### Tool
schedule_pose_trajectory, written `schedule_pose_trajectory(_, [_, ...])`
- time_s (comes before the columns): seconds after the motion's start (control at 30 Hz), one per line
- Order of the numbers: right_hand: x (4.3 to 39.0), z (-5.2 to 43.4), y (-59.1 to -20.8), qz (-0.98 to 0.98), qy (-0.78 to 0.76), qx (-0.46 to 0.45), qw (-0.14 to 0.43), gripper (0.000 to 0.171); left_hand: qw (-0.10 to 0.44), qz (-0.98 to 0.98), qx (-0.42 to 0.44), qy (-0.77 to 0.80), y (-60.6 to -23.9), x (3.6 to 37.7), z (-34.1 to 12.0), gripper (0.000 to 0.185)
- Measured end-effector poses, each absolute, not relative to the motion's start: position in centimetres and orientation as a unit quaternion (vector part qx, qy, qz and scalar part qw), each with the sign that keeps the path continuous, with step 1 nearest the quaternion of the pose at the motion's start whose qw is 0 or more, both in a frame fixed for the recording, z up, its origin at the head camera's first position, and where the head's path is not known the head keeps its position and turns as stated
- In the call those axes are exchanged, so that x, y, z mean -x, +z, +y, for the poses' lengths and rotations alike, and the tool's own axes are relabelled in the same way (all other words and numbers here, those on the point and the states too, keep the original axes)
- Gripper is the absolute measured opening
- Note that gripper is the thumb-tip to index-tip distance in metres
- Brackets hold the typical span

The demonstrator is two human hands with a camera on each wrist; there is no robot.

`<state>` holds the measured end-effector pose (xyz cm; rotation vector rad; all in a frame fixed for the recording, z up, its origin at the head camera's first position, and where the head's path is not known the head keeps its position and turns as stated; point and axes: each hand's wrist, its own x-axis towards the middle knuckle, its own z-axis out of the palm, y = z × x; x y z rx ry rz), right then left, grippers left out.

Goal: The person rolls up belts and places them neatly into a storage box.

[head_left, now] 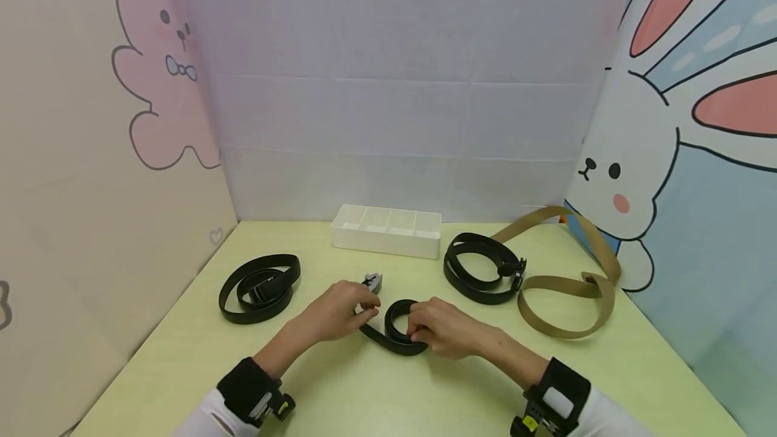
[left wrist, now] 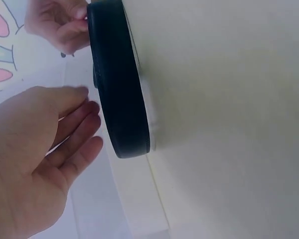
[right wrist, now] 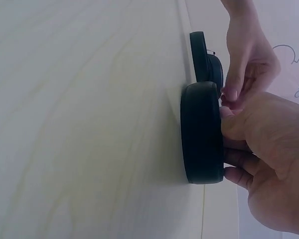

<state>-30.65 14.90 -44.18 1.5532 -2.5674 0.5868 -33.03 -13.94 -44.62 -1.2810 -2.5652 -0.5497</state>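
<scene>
A black belt (head_left: 388,338) lies partly rolled into a small coil at the middle of the pale green table (head_left: 376,396). My right hand (head_left: 442,329) grips the coil (right wrist: 202,134) from its right side, fingers curled round the outer turn. My left hand (head_left: 340,312) is just left of the coil and pinches the loose strap close to the metal buckle (head_left: 373,282), which sticks out beyond the fingertips. The left wrist view shows the coil (left wrist: 119,89) on edge, with my left fingers (left wrist: 74,134) beside it and the right hand (left wrist: 60,25) behind it.
A coiled black belt (head_left: 260,287) lies at the left. Another black belt (head_left: 482,268) and a loose tan belt (head_left: 570,288) lie at the right. A white divided tray (head_left: 387,229) stands at the back. Printed panels wall the table on three sides.
</scene>
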Motion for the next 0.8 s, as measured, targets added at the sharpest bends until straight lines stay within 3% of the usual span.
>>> schedule_pose_trajectory(0.13, [30.7, 14.9, -44.1, -0.839, 0.194, -0.507, 0.043, 0.017, 0.143, -0.883, 0.417, -0.161, -44.6, 34.5, -13.3, 0.020])
schedule_pose_trajectory(0.33, [30.6, 14.9, -44.2, -0.839, 0.194, -0.506, 0.041, 0.017, 0.128, -0.896, 0.416, -0.084, -44.4, 36.5, -12.5, 0.041])
schedule_pose_trajectory(0.5, [30.6, 15.0, -44.3, -0.841, 0.195, -0.504, 0.038, 0.017, 0.120, -0.890, 0.438, -0.038, -44.1, 37.9, -12.3, 0.037])
schedule_pose_trajectory(0.63, [30.7, 15.0, -44.3, -0.841, 0.193, -0.503, 0.043, 0.018, 0.156, -0.878, 0.452, -0.001, -43.9, 38.9, -12.2, 0.025])
schedule_pose_trajectory(0.8, [30.7, 14.9, -44.3, -0.842, 0.197, -0.500, 0.043, 0.018, 0.170, -0.901, 0.398, 0.020, -44.6, 39.6, -12.1, 0.013])
